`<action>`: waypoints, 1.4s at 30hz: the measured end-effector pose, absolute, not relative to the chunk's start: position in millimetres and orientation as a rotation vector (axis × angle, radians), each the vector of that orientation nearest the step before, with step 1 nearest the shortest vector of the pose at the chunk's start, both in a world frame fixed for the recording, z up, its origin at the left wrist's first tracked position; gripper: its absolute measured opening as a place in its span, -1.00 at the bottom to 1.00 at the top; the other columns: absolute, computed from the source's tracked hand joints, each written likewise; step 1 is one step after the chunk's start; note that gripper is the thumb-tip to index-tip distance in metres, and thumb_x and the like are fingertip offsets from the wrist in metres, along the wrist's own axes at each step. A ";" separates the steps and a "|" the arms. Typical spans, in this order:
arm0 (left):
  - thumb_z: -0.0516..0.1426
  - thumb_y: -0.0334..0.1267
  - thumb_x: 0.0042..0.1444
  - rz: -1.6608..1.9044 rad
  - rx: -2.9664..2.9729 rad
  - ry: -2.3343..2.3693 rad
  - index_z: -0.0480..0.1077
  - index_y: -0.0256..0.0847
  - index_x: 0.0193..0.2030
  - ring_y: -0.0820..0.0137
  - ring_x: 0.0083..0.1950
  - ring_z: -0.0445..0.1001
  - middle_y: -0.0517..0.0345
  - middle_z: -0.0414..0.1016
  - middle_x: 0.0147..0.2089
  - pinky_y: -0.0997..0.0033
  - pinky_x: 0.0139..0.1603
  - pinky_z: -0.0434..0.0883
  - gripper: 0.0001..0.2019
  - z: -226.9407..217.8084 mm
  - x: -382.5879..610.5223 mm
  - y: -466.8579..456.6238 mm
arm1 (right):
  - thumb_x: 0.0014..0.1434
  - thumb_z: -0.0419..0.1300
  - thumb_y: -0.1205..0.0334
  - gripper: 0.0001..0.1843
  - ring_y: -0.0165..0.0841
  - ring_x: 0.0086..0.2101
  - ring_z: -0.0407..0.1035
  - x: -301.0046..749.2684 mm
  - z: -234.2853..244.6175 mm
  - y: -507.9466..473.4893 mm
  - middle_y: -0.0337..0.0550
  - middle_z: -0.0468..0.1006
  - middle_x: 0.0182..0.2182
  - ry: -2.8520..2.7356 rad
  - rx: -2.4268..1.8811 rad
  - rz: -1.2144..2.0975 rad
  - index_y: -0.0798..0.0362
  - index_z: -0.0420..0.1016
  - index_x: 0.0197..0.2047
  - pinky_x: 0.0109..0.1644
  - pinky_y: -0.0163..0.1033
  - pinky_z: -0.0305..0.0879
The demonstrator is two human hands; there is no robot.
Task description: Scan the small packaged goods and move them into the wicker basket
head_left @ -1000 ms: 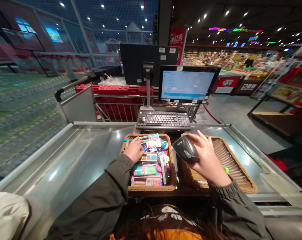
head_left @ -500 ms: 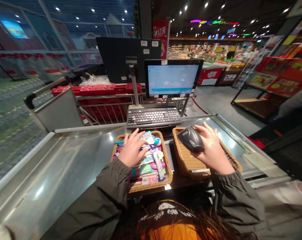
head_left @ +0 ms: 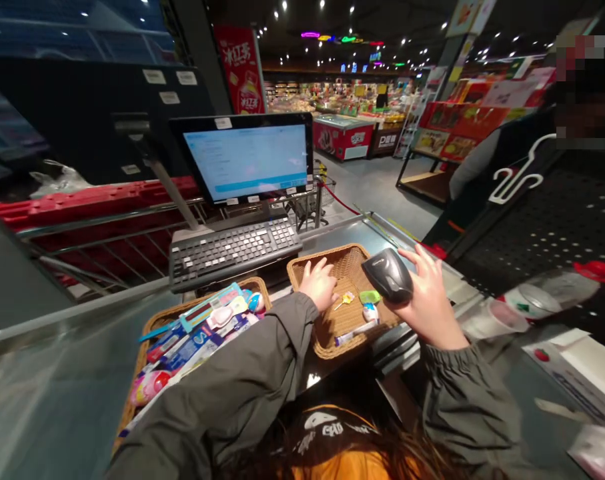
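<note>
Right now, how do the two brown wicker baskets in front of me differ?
The left brown wicker basket is crowded with colourful packages; the right brown wicker basket holds a few small items. A dark sleeve partly hides the left basket; the left hand is over the right one. Both are open-topped.

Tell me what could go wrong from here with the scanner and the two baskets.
The left sleeve crosses the heaped left basket, so it might drag items out. A blue strip juts past that basket's rim and could get knocked off. The right hand holds the scanner up by the right basket; if the grip slipped, it might fall onto the small items there.
</note>
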State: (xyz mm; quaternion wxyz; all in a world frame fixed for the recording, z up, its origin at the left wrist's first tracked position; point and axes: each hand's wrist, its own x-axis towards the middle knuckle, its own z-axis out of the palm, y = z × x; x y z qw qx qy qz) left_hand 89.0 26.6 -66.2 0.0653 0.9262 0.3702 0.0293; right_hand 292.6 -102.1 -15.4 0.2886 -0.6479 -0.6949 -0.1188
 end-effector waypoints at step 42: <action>-0.01 -0.44 0.16 0.240 2.824 1.212 0.57 -0.20 -0.18 0.09 0.42 0.10 -0.08 0.41 0.24 -0.29 0.43 -0.19 -0.68 -82.4 189.6 100.4 | 0.02 0.25 0.13 -0.56 0.18 0.35 -0.13 358.2 -33.9 -73.5 0.17 0.25 0.25 -1.728 -1.811 -0.147 0.06 0.44 0.00 0.31 0.51 -0.20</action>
